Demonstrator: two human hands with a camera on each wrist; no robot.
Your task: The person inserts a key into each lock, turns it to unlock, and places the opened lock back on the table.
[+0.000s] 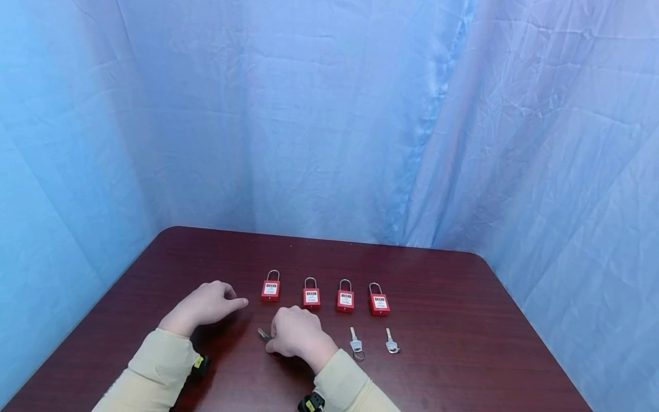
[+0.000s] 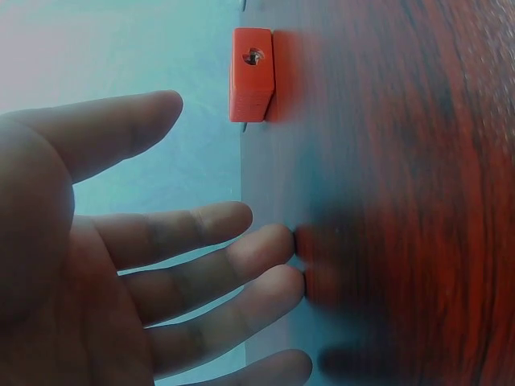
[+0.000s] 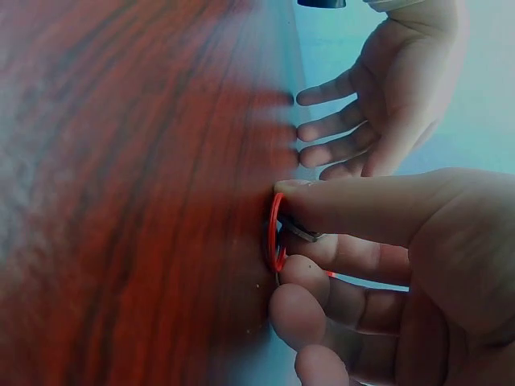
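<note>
Nearest the viewer, two cream sleeves come in from the 6 o'clock edge of the dark red-brown worktop (image 1: 463, 320). The right hand (image 1: 296, 337) lies knuckles-up, its fingers (image 3: 362, 211) curled and pinching a key (image 1: 264, 335) on a red ring (image 3: 274, 233) against the wood; in the head view only the key's tip pokes out at the hand's 9 o'clock side. At 10 o'clock from it, the left hand (image 1: 206, 306) rests with its fingers (image 2: 241, 265) loosely spread, holding nothing, their tips touching the worktop. At 3 o'clock from the right hand lie two loose silver keys, the nearer key (image 1: 356, 344) and the farther key (image 1: 391, 342), side by side and apart from each other. Beyond the hands and keys four red padlocks stand in a row running from 9 to 3 o'clock: first padlock (image 1: 270, 288) just beside the left hand's fingertips, second padlock (image 1: 311, 295) directly beyond the right hand, third padlock (image 1: 345, 298), and fourth padlock (image 1: 379, 301). Each has a silver shackle pointing toward 12 o'clock and a white label. Behind the worktop hangs a wrinkled blue curtain (image 1: 329, 114).
</note>
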